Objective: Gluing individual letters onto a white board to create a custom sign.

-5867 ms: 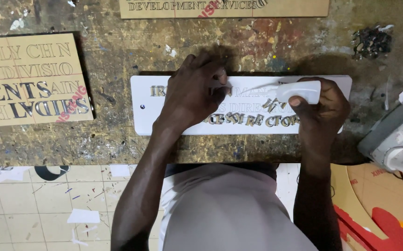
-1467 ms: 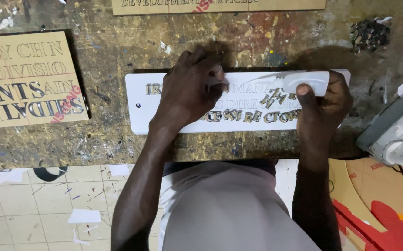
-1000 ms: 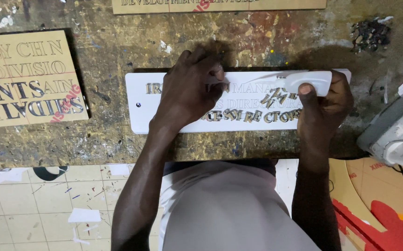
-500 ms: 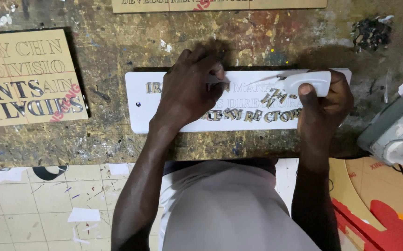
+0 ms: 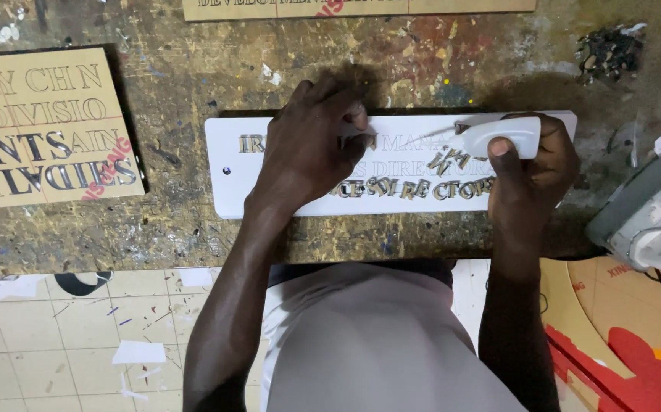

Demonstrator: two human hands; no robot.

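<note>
A white plaque (image 5: pixel 269 179) is laid flat on the stained bench (image 5: pixel 193 84), at the view's centre. It is pressed down by the left hand (image 5: pixel 311 145), fingers spread flat, nothing grasped. At 3 o'clock of that hand, a white tool (image 5: pixel 502 136) is clenched in the right hand (image 5: pixel 529 172), its tip touching the plaque's upper lettering. Gold letters (image 5: pixel 414 188) lie along the lower row. A tan sign (image 5: pixel 40 126) is seen at 9 o'clock.
</note>
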